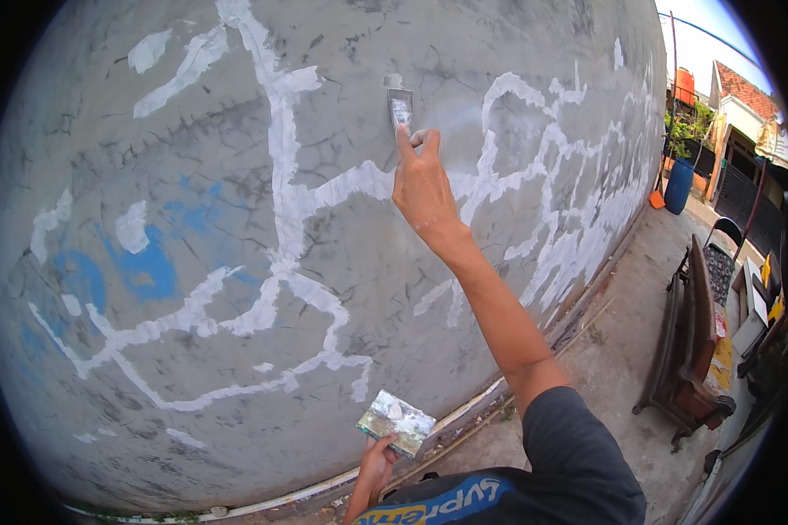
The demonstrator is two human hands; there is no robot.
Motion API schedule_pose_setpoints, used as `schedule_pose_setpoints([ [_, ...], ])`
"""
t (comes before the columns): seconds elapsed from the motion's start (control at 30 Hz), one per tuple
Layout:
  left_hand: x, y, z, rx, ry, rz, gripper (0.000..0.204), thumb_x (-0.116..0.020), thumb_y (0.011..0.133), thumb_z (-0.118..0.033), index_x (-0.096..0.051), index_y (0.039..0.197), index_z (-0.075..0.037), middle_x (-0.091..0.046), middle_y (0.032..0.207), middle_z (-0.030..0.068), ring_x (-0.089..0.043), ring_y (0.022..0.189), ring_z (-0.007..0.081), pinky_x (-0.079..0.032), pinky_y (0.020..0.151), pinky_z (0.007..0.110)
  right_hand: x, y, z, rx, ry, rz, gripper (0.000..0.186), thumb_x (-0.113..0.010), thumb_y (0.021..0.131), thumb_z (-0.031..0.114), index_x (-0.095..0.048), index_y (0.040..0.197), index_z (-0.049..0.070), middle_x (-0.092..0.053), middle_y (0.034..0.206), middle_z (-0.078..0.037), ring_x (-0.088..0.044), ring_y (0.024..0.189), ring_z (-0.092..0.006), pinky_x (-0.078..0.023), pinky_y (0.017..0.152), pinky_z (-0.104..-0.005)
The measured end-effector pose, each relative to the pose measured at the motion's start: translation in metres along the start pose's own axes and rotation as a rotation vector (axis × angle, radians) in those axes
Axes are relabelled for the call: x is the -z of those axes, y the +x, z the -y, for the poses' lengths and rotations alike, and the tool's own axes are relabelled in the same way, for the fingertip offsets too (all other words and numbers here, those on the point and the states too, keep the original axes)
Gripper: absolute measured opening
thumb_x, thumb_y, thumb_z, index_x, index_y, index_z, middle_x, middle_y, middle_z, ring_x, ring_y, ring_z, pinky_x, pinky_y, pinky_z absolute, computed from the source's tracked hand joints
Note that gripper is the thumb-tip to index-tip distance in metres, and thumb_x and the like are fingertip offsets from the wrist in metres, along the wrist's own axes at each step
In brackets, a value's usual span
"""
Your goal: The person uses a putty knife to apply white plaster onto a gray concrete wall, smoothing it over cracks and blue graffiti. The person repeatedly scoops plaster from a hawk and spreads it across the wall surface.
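Observation:
My right hand [424, 185] is raised at the end of a stretched arm and closed round a putty knife [401, 107]. The index finger presses along the tool, and its blade lies against the grey wall [368, 262]. Just above the blade is a small pale smear of filler [393, 80]. Low down, near my body, my left hand [376, 464] grips a small rectangular board [397, 423] smeared with white filler, with a lump of it on top. White filler strips [284, 149] run along many cracks in the wall.
Blue paint marks [144, 262] show at the wall's lower left. A pale pipe or ledge [468, 407] follows the wall's foot. On the right stand a wooden bench [696, 341], a blue barrel [678, 185] and an orange dustpan-like thing [657, 200] on the concrete ground [617, 359].

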State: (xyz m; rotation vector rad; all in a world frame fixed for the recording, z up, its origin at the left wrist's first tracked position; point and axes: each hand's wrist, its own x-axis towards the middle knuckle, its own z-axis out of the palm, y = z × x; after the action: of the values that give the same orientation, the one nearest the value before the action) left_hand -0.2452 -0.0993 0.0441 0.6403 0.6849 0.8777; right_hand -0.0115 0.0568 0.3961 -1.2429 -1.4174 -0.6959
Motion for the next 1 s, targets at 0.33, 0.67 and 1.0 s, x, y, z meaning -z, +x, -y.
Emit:
schedule_pose_setpoints([
  [0.33, 0.002, -0.004, 0.004, -0.010, -0.041, 0.008, 0.051, -0.053, 0.088, -0.005, -0.034, 0.136, -0.006, -0.051, 0.123, 0.0091, -0.055, 0.110, 0.0206, -0.050, 0.087, 0.038, 0.076, 0.051, -0.001, 0.085, -0.043, 0.109, 0.034, -0.050, 0.084, 0.002, -0.064, 0.115, -0.001, -0.052, 0.084, -0.017, -0.052, 0.087, -0.0289, -0.046, 0.076, -0.0371],
  [0.67, -0.005, -0.009, 0.006, -0.019, -0.067, -0.029, 0.049, -0.054, 0.085, -0.002, -0.038, 0.132, -0.003, -0.051, 0.124, 0.0120, -0.054, 0.112, 0.0252, -0.048, 0.092, 0.043, 0.092, 0.059, -0.002, 0.125, -0.078, 0.128, 0.035, -0.052, 0.082, 0.004, -0.066, 0.114, 0.004, -0.053, 0.081, -0.018, -0.052, 0.086, -0.0296, -0.046, 0.075, -0.0381],
  [1.0, -0.004, -0.012, 0.008, -0.006, -0.069, -0.035, 0.053, -0.053, 0.086, -0.003, -0.034, 0.136, -0.005, -0.050, 0.126, 0.0111, -0.053, 0.115, 0.0243, -0.048, 0.091, 0.041, 0.087, 0.031, 0.000, 0.059, -0.020, 0.095, 0.032, -0.052, 0.085, 0.003, -0.066, 0.114, 0.004, -0.052, 0.092, -0.017, -0.055, 0.083, -0.0285, -0.047, 0.071, -0.0379],
])
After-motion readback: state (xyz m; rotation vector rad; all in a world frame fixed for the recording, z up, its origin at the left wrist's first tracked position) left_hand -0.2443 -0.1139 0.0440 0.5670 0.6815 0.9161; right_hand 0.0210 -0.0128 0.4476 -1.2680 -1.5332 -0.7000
